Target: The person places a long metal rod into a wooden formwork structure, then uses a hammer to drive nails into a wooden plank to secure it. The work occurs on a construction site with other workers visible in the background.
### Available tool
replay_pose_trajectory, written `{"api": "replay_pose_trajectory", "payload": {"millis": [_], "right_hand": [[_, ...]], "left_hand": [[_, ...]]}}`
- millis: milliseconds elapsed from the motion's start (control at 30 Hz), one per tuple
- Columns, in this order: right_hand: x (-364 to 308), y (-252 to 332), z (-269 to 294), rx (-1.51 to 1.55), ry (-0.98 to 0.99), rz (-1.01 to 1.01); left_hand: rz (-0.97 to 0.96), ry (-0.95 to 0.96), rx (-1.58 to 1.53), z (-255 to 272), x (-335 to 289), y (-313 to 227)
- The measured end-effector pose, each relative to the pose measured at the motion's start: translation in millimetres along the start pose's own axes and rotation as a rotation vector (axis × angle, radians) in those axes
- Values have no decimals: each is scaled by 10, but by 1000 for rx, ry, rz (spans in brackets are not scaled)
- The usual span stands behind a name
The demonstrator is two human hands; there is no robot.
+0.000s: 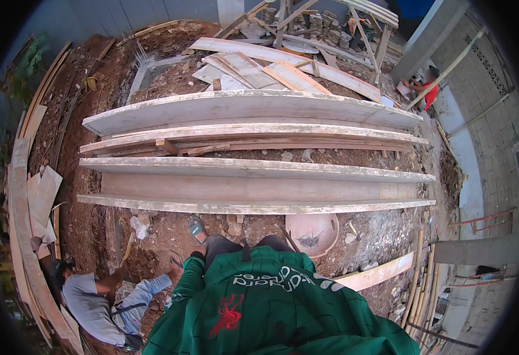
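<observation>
My left arm, in a green sleeve, reaches forward beside my knee. Only a small part of my left hand (198, 248) shows past a dark band at the wrist, and its fingers are hidden. My right hand is out of sight behind my green shirt (271, 302). Ahead of my sandalled foot (196, 227) lies a long trough-shaped wooden form (253, 188) with pale, crusted edges. By my right knee sits a round pinkish basin (327, 236) with a small heap of thin dark metal pieces (311, 241), perhaps nails. A dark rod (287, 236) leans at its left side.
A second long form (253, 109) lies farther off, before loose boards (298, 77) and a timber stand (378, 53). At left a squatting person (93, 302) grips a wooden handle (128, 245). Someone in red (430, 94) is by the right wall. Bamboo poles (416, 284) lie lower right.
</observation>
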State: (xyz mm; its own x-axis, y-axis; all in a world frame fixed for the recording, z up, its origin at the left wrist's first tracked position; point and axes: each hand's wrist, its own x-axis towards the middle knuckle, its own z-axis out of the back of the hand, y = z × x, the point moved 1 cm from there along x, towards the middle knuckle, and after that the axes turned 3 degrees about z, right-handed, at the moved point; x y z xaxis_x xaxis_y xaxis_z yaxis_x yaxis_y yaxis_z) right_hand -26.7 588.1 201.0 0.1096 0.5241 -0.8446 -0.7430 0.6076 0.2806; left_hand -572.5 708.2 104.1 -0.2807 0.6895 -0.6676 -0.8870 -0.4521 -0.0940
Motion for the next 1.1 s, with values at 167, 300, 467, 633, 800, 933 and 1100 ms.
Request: {"api": "replay_pose_trajectory", "payload": {"millis": [167,300,467,633,800,933,1100], "right_hand": [[-71,486,542,-129,49,196],[-172,623,896,-233,89,307],[-313,1168,1209,-342,154,450],[-455,1857,1334,-233,265,591],[-536,2389,1158,137,249,375],[-799,3183,1249,524,203,227],[-331,3847,1423,769,-103,236]], "left_hand": [[76,-14,-143,19,-29,125],[115,-108,-239,9,-172,92],[230,-180,-793,92,-346,9],[92,-126,-1569,388,-491,-153],[111,-186,-1694,694,-591,11],[73,-77,-1609,801,-370,167],[-242,-38,-1031,1561,-59,-301]]}}
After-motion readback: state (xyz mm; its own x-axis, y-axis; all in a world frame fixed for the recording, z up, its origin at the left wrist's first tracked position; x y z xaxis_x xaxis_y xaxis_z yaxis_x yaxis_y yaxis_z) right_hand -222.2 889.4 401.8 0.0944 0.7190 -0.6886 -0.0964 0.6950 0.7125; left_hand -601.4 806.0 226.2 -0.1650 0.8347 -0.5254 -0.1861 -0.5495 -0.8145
